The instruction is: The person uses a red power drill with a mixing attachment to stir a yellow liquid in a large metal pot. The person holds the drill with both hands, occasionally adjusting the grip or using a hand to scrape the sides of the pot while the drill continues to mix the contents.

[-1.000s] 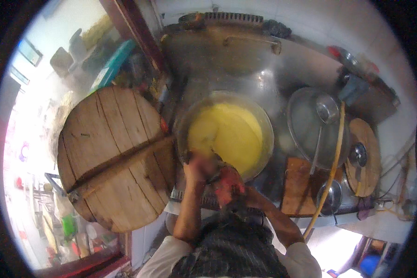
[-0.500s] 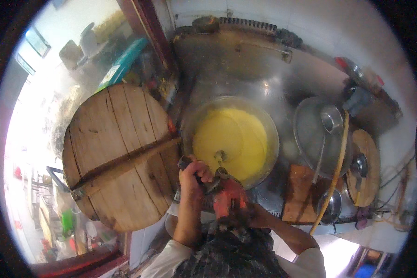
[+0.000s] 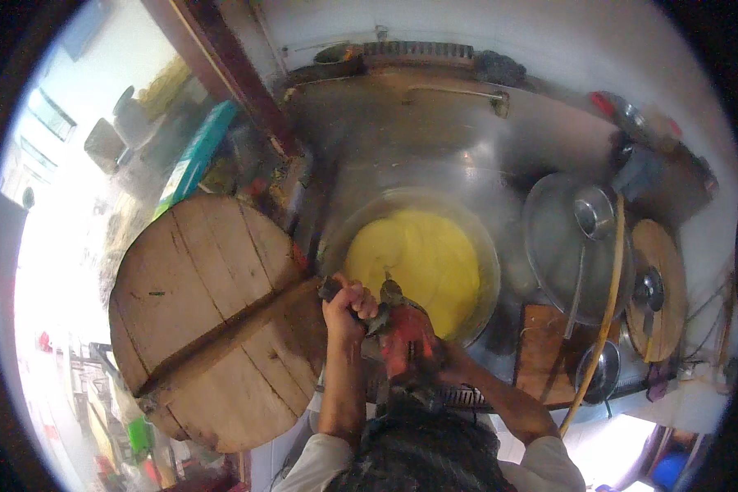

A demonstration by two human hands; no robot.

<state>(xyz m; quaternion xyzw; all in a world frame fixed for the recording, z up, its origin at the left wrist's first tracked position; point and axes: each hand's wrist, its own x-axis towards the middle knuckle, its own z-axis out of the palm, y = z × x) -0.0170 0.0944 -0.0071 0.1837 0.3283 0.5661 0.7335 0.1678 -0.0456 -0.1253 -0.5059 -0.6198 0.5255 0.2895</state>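
Red power mixer held over pot of yellow batter.

Left hand is clenched on the mixer's side handle; right hand is mostly hidden behind its body, grip unclear. Pot sits beside a round wooden lid.

1. A big round wooden lid made of planks, with a crossbar running across it, sits at the left.
2. A teal board leans behind it, near a dark red post.
3. A round metal lid lies to the right, a ladle resting on it.
4. A smaller round wooden lid with a metal knob sits further right.
5. A yellowish hose curves down between the two lids.
6. A square wooden board lies below the metal lid.
7. A steel backsplash rises at the rear.
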